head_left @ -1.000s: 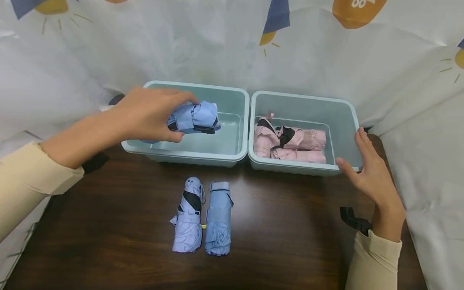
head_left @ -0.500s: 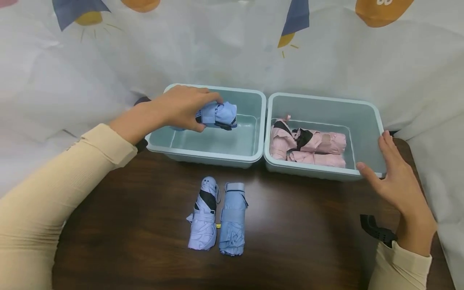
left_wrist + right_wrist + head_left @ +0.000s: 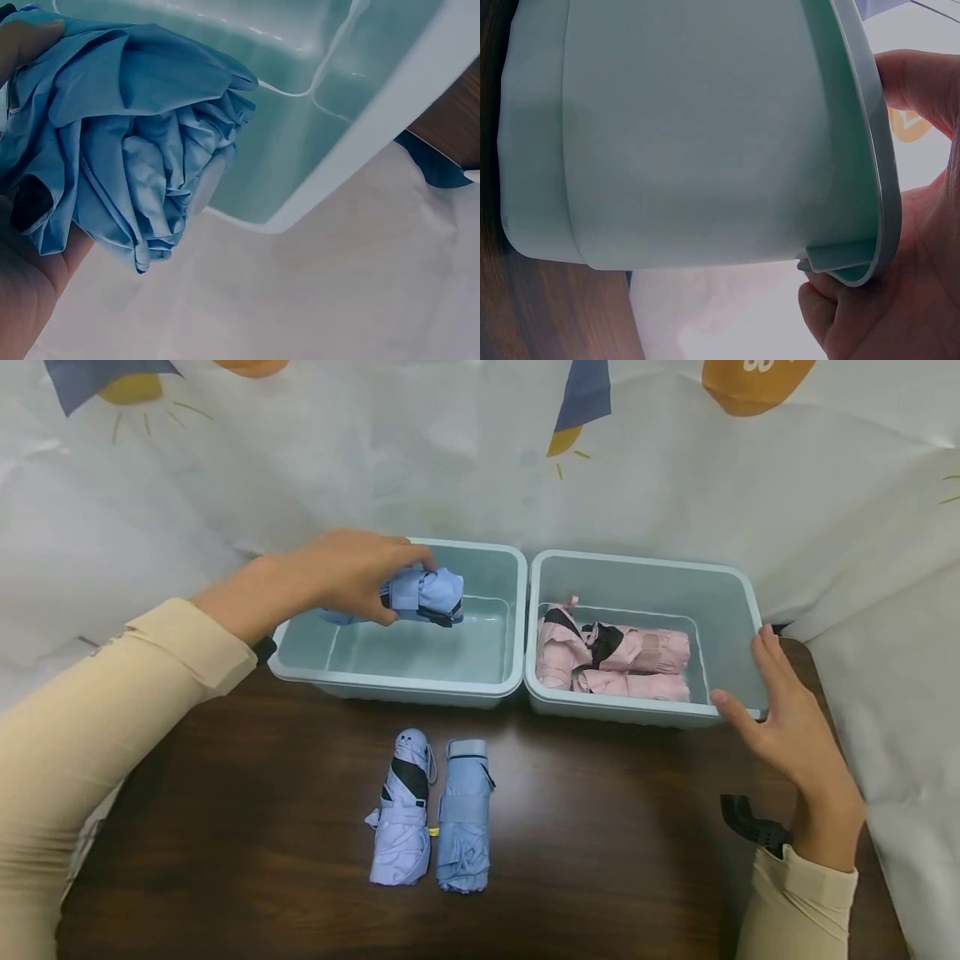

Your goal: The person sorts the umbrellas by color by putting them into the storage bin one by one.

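Observation:
My left hand [image 3: 352, 575] grips a blue folded umbrella [image 3: 423, 593] over the left end of the left bin [image 3: 393, 681]. Its crumpled end [image 3: 150, 135] fills much of the left wrist view, with the thumb pressed on the cloth. Another bit of blue fabric [image 3: 341, 618] shows under that hand, mostly hidden. At the right bin [image 3: 626, 706], my right hand [image 3: 795, 735] holds the front right corner. In the right wrist view the thumb [image 3: 915, 79] lies on the rim and fingertips bend beneath it.
Two more folded umbrellas, one lilac [image 3: 402, 827] and one blue [image 3: 463, 827], lie side by side on the dark wooden table [image 3: 600, 852]. Several pink umbrellas [image 3: 637, 652] lie in the right bin. The bins stand side by side against a white patterned curtain [image 3: 450, 443].
The left hand has lowered slightly with the umbrella, and its forearm has swung. The head view has shifted right and partly back. The right hand stays on the bin's corner.

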`<state>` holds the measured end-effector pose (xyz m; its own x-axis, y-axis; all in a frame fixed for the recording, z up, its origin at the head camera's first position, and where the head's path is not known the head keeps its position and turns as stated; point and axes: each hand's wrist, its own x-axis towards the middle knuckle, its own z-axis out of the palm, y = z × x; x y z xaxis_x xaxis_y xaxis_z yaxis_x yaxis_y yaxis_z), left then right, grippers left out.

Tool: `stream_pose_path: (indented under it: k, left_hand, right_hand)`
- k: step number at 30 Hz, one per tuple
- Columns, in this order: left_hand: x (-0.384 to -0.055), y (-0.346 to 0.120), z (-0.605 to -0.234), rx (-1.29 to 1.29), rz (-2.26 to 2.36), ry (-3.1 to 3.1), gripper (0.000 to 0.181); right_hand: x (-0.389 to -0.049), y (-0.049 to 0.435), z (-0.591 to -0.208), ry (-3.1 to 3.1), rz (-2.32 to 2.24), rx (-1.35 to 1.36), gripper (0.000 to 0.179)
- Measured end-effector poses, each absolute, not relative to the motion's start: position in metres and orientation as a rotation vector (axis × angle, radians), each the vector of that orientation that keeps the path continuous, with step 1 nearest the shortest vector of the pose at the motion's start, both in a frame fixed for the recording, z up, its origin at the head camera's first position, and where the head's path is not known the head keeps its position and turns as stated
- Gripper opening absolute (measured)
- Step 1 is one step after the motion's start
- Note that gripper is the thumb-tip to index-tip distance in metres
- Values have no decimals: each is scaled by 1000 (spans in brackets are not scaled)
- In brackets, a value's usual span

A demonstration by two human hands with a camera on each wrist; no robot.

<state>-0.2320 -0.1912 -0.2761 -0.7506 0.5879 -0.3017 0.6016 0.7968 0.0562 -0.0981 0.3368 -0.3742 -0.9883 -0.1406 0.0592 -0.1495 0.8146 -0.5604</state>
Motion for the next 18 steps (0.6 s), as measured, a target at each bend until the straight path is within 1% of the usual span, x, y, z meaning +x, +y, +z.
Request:
stream_pose_path:
  k: [6,13,18]
  left_hand:
    - [-234,-193,-278,899,-93,2676,73]
    - [-232,-196,-274,866,-237,2705,81]
    - [-229,-201,-272,837,-206,2725,78]
  right_hand:
    - [-99,334,-374,-2980,909,243,88]
    - [-101,332,-374,-2975,902,251,88]
    - [-103,331,-373,-2976,899,252,88]
